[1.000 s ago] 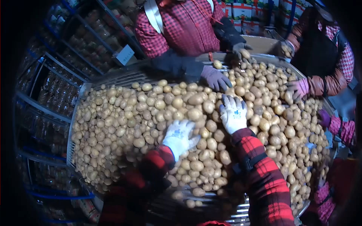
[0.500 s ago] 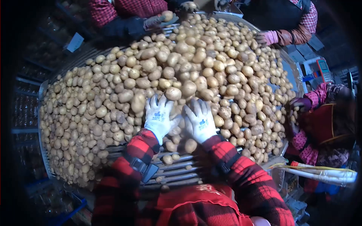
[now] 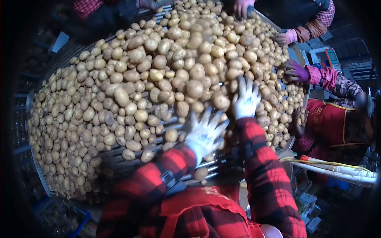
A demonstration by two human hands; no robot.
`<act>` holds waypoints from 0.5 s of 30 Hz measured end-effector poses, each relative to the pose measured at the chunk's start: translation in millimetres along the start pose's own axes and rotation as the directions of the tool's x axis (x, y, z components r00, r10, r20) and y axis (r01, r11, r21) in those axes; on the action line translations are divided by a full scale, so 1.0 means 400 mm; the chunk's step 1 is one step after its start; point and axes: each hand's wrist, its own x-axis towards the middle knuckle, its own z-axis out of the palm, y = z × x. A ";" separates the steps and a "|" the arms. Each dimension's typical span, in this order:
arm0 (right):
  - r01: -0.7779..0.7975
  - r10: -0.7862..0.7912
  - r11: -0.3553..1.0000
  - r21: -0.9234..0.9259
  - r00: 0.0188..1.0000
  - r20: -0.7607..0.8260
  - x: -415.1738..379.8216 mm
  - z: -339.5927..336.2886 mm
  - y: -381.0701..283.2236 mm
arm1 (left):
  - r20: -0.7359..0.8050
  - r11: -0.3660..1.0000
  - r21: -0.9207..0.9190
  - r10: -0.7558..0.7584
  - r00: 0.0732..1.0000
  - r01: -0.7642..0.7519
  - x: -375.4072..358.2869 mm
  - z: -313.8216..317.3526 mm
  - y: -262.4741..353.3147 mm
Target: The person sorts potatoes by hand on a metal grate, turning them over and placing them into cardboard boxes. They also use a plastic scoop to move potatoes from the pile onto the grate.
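A broad heap of potatoes [image 3: 119, 95] covers a slatted metal sorting table [image 3: 158, 146]. My left hand [image 3: 205, 133], in a white glove with grey fingertips, is spread over the near middle of the heap, where bare slats show around it. Its fingers are apart and somewhat blurred, and nothing is held in them. Farther right and forward, my right hand [image 3: 246, 98] wears the same kind of glove. Its fingers stretch out flat against potatoes, with a larger potato [image 3: 221, 102] just left of it.
Co-workers' gloved hands reach in at the far side [image 3: 242, 8], far right [image 3: 286, 37] and right edge [image 3: 296, 71]. A handheld device with a screen [image 3: 332, 57] lies beyond the right edge. White pipes [image 3: 337, 169] jut out at the lower right.
Both my hands have moved right, the right one also forward, and potatoes have shifted, baring more slats on the left. A co-worker's purple glove at right has reached over the table's edge.
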 end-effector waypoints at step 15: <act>0.426 -0.479 0.848 0.315 0.871 0.111 0.040 -0.076 -0.380 | 0.406 0.983 0.002 0.165 0.899 -0.181 -0.201 0.048 0.040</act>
